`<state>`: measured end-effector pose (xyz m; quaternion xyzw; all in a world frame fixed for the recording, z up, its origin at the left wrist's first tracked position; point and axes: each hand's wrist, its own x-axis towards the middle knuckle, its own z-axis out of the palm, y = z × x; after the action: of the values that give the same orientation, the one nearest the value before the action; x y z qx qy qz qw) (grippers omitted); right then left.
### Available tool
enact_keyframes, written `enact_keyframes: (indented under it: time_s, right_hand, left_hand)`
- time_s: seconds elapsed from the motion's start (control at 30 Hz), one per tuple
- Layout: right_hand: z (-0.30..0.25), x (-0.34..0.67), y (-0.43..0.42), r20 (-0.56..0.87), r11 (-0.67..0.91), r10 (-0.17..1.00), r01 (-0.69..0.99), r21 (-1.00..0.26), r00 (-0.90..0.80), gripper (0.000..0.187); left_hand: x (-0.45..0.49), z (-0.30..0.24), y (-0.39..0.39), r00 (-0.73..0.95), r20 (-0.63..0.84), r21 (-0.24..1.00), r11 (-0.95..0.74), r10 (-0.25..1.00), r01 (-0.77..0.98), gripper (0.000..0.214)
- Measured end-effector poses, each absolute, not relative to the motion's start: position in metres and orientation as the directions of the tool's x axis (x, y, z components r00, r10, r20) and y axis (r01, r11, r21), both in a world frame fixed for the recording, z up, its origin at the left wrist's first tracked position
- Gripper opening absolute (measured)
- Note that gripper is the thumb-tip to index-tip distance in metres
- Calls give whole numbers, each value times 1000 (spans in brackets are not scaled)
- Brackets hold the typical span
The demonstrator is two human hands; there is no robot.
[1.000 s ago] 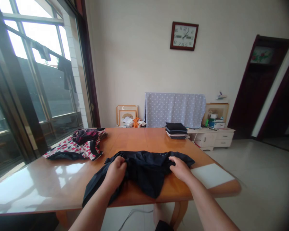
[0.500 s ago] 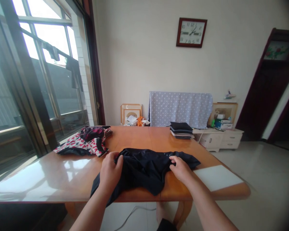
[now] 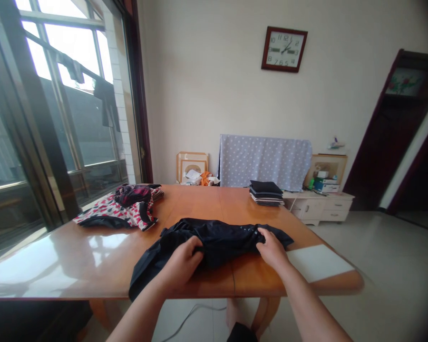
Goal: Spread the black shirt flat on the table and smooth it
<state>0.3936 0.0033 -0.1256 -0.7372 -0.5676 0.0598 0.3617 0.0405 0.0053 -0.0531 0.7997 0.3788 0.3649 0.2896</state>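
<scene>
Black garment (image 3: 217, 240), orange-brown wooden table (image 3: 207, 204), red-and-white patterned cloth (image 3: 116, 214), white board (image 3: 319, 262)

Location type: private home, living or dining room. Indicators:
- Wooden desk (image 3: 207, 202) carrying household laundry: a dark garment (image 3: 217, 240) at the near edge, patterned garments (image 3: 117, 213) at the left edge, a folded stack (image 3: 266, 192) at the far right corner.
- Wall clock (image 3: 284, 49).
- Low white drawer cabinet (image 3: 321, 209) and picture frames (image 3: 190, 166) against the far wall.
- Clothes (image 3: 107, 102) hanging outside the window (image 3: 74, 142).
- Tiled floor (image 3: 395, 266).
</scene>
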Motion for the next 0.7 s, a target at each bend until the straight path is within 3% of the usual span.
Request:
enact_keyframes:
  time_s: [0.1, 0.2, 0.3, 0.43, 0.57, 0.7]
  right_hand:
    - [-124, 392, 0, 267, -68, 918, 778, -625, 294, 66]
    - [-122, 387, -1, 253, 20, 949, 768, -641, 186, 67]
    - [-118, 380, -1, 253, 46, 956, 771, -635, 151, 67]
    - [-113, 371, 5, 272, 13, 944, 799, -601, 189, 64]
    - [-110, 363, 14, 287, 11, 942, 837, -547, 175, 70]
    - [-110, 360, 22, 289, 37, 950, 874, -485, 120, 75]
  left_hand:
    - [22, -40, 22, 166, 314, 931, -337, 935, 139, 20]
    - [2, -34, 39, -60, 207, 977, -210, 976, -45, 30]
    - [-12, -38, 52, -148, 152, 982, -166, 977, -88, 33]
    - [-17, -36, 50, -110, 120, 993, -121, 987, 4, 35]
    - [-15, -19, 33, 29, 118, 973, -122, 993, 194, 42]
    - [-25, -15, 31, 204, 159, 834, -242, 966, 495, 48]
